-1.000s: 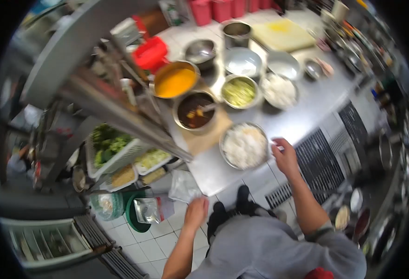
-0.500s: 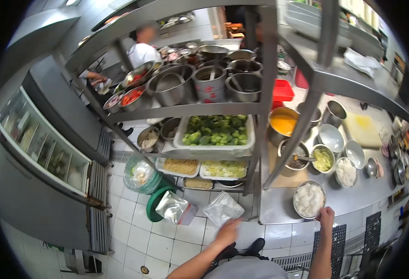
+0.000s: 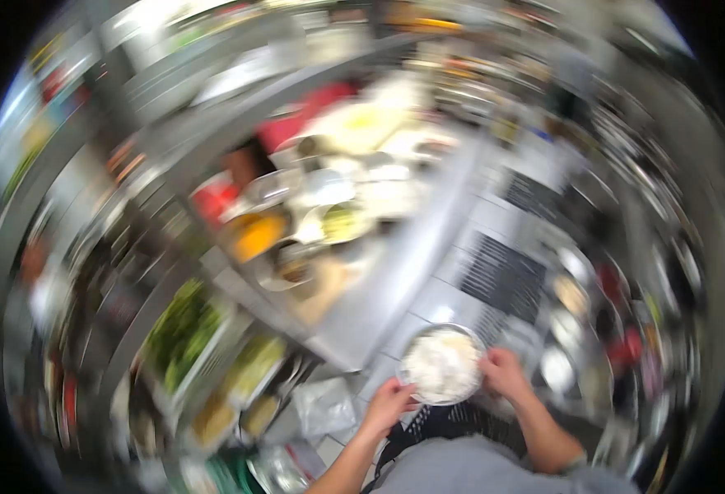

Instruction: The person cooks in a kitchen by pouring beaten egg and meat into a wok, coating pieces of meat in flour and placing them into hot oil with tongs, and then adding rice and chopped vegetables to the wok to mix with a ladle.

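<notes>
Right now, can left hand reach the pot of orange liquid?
Probably not: the left hand holds the bowl of white food, and the pot of orange liquid stands well up the counter.

The single head-worn, wide-angle camera has a dark curved border. Its viewpoint is above the wearer's grey shirt (image 3: pixel 477 463), facing forward and steeply down. Near field, lower centre: left hand (image 3: pixel 390 403) and right hand (image 3: pixel 506 375). Farther field: worktop (image 3: pixel 379 300), crossing the frame obliquely, and floor grating (image 3: pixel 502 277). Outer areas show motion blur.

Rice (image 3: pixel 440 365) in bowl (image 3: pixel 442 403) near counter (image 3: pixel 403 255)
</notes>
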Tool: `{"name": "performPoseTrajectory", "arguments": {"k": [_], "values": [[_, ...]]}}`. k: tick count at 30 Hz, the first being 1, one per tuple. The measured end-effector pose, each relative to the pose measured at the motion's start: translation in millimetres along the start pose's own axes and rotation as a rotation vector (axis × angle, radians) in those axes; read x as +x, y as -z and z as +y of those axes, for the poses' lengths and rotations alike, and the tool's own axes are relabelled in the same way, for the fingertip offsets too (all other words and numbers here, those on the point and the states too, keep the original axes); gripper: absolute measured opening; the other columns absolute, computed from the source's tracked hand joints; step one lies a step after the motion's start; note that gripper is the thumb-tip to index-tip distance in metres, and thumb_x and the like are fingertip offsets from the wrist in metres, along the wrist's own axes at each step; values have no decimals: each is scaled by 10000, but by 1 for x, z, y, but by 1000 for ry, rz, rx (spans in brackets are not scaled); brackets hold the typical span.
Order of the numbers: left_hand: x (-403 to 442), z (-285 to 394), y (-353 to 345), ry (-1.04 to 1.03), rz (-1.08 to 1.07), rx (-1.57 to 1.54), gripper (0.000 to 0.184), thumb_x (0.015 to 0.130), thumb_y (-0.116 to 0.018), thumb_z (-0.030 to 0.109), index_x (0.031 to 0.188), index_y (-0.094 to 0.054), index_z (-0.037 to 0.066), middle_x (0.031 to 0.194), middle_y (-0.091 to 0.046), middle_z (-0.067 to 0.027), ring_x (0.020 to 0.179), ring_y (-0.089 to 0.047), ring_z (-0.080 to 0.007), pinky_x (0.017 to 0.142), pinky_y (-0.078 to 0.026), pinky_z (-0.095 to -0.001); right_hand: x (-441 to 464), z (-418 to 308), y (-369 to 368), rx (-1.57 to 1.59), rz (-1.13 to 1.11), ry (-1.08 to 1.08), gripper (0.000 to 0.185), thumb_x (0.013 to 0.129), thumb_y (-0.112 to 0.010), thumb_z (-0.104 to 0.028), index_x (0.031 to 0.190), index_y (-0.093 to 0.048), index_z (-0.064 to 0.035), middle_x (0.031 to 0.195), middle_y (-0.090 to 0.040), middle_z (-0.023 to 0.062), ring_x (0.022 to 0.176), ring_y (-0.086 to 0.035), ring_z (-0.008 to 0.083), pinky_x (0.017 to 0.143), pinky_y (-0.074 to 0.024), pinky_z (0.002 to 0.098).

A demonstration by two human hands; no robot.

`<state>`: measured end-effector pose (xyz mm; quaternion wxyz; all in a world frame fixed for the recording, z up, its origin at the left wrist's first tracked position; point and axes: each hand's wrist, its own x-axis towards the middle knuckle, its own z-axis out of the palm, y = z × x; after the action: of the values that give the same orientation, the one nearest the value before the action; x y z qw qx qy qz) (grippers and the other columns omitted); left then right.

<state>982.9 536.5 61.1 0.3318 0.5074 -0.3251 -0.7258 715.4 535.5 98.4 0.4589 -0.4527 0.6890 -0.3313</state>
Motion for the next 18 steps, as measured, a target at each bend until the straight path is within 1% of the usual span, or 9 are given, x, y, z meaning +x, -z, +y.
{"name": "performPoseTrajectory", "arguments": {"k": [1, 2, 4, 6, 9, 10, 14, 17, 18], "values": [[-10, 4, -12, 37, -45, 8, 185, 928, -628, 177, 1018, -598, 19, 902, -663, -91, 752, -673, -168, 641, -577, -294, -14, 24, 9, -63, 53, 114, 206, 848, -629, -163, 715, -569, -17, 631, -571, 21, 606, -499, 99, 534, -425, 302], [-17, 8, -27, 82, -91, 24, 165, 923, -622, 139, 1025, -594, 13, 900, -663, -95, 740, -677, -174, 649, -587, -301, -33, 33, 22, -182, 109, 71, 220, 847, -637, -214, 793, -622, -1, 666, -632, 98, 620, -607, 174, 588, -486, 346], [-24, 5, -53, 123, -147, 103, 127, 912, -615, 92, 993, -580, 1, 885, -663, -100, 693, -672, -172, 633, -594, -294, -78, 44, 40, -175, 249, -5, 229, 830, -641, -256, 851, -659, -28, 791, -673, 155, 738, -650, 282, 675, -499, 396], [-22, -4, -83, 87, -226, 176, 79, 909, -610, 68, 923, -559, 9, 859, -660, -102, 660, -666, -166, 582, -586, -281, -120, 63, 62, -80, 420, 145, 234, 876, -646, -267, 873, -653, -34, 741, -666, 111, 640, -619, 183, 619, -486, 342], [-23, -13, -144, 23, -403, 268, 30, 916, -580, 64, 937, -573, 45, 827, -662, -64, 573, -624, -118, 513, -546, -235, -199, 76, 134, 86, 354, 68, 256, 877, -663, -301, 926, -671, -50, 787, -678, 117, 693, -651, 186, 659, -503, 336], [-22, -18, -171, 22, -460, 302, 26, 917, -579, 63, 934, -572, 45, 827, -661, -64, 574, -620, -115, 512, -546, -235, -241, 74, 170, -98, 488, 109, 260, 867, -674, -306, 964, -680, -64, 827, -694, 109, 759, -674, 217, 704, -518, 346], [-54, -26, -282, 42, -626, 389, 19, 920, -579, 57, 934, -571, 47, 804, -640, -49, 584, -592, -96, 516, -543, -232, -440, 108, 291, -480, 1242, -421, 287, 831, -668, -259, 1060, -652, -86, 958, -674, 141, 902, -652, 341, 792, -519, 422], [-80, -54, -379, 89, -760, 398, 77, 912, -602, 57, 870, -540, 37, 807, -643, -78, 606, -640, -148, 531, -568, -270, -600, 183, 331, -865, 1372, -884, 380, 836, -681, -313, 1112, -615, -61, 1103, -632, 154, 1055, -605, 342, 875, -500, 453], [-89, -60, -411, 92, -820, 399, 78, 913, -602, 55, 866, -541, 41, 798, -633, -68, 603, -630, -142, 531, -564, -268, -638, 191, 332, -816, 1284, -1131, 382, 836, -690, -287, 1120, -596, -50, 1115, -623, 174, 1075, -593, 361, 880, -498, 456]]}}
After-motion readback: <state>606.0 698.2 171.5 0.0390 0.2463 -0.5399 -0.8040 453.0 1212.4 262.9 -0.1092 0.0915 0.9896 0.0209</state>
